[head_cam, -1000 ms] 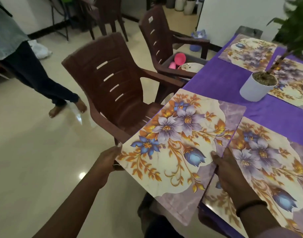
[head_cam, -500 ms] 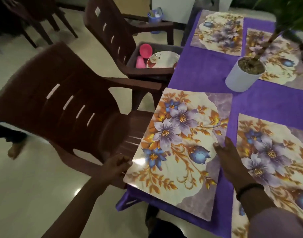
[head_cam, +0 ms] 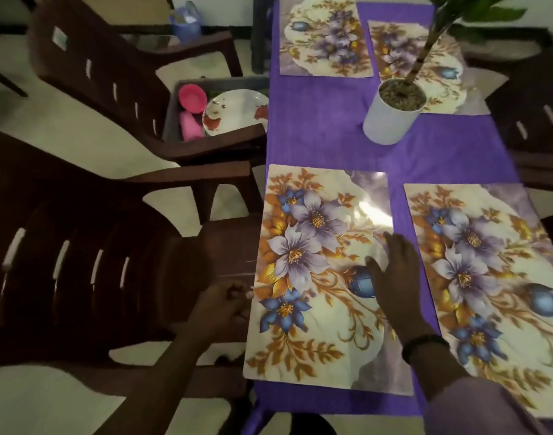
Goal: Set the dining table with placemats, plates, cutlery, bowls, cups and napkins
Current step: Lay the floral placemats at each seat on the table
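Four floral placemats are lying on the purple tablecloth. The right hand is pressing flat, fingers straight, on the near-left placemat; the left hand, loosely curled, is touching its edge. Plates and pink cups are waiting in a bin on the chair; a potted plant is crowding the middle.

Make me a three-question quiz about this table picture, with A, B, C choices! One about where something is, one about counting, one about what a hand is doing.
1. Where is the white plate?
A. on a placemat
B. in the grey tub on a chair
C. on the floor

2. How many placemats lie on the purple tablecloth?
A. two
B. four
C. six

3. The right hand is
A. lying flat on the near-left placemat
B. holding a cup
C. gripping the plant pot

Answers: 1 B, it sits beside pink cups. 2 B, two near, two far. 3 A, fingers spread on the mat.
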